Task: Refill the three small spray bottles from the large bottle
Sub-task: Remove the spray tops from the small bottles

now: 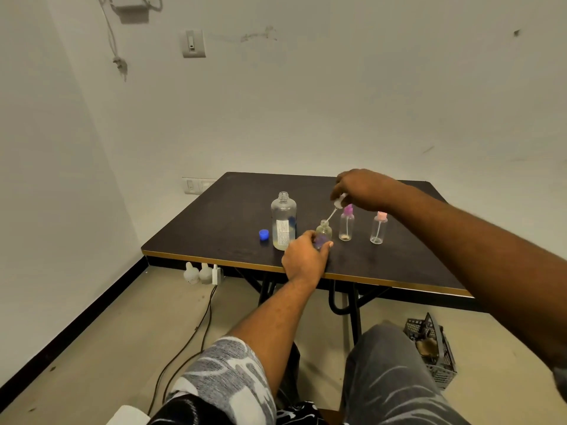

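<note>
The large clear bottle (283, 223) stands uncapped on the dark table (233, 210), a little liquid at its bottom. Its blue cap (264, 234) lies just to its left. My left hand (305, 257) grips a small open bottle (323, 234) near the table's front edge. My right hand (360, 187) pinches that bottle's white spray head (339, 202) above it, with the dip tube's end still at the bottle's neck. To the right stand two small capped bottles, one with a purple spray head (346, 223) and one with a pink head (379, 228).
The table stands near a white wall and corner. On the floor under its front edge lie plugs and a cable (202, 273). A dark plastic basket (431, 348) sits on the floor at the right. My knees are below the table edge.
</note>
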